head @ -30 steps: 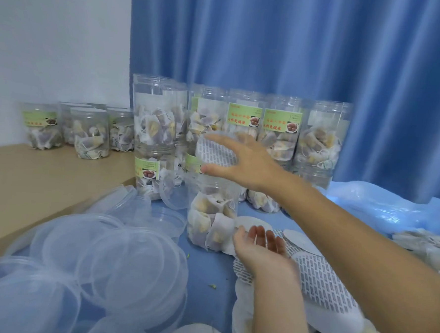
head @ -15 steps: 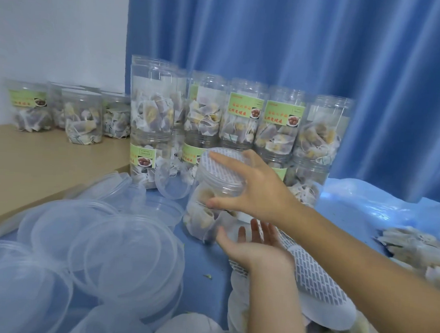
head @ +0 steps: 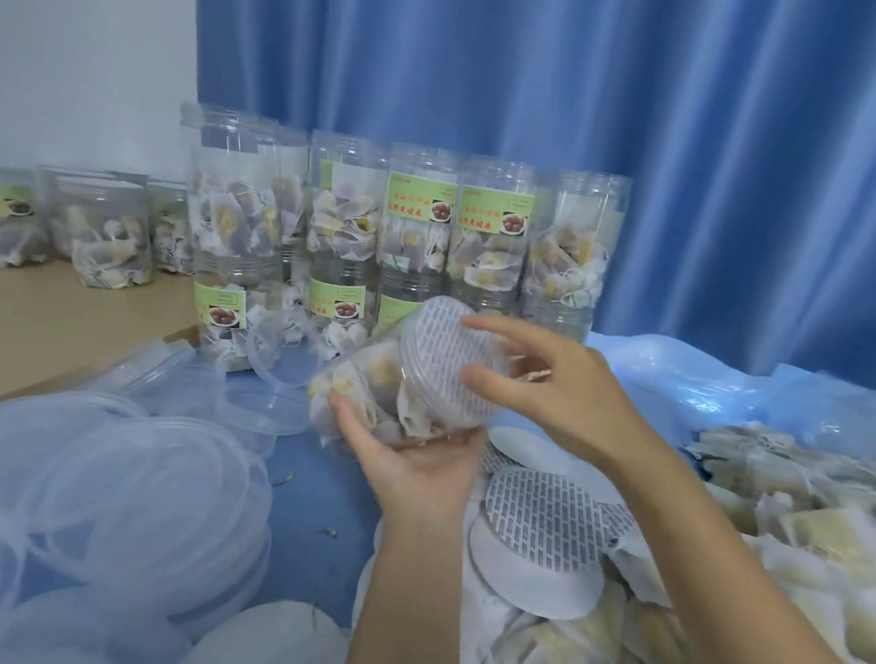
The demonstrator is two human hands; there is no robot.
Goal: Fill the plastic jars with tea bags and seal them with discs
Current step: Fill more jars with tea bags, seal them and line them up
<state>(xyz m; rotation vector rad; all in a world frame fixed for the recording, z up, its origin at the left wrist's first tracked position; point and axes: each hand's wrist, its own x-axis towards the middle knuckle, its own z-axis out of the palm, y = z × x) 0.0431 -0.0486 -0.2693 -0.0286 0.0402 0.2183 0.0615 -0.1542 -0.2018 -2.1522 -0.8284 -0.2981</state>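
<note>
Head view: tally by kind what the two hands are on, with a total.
Clear plastic jar of tea bags: 1, tilted, gripped from below by the left hand
White grid-printed seal disc: 1, on the jar's mouth, right hand fingers spread over it
Total: 2

Left hand (head: 417,464) cupped palm-up, gripping; right hand (head: 555,390) fingers apparently spread.
</note>
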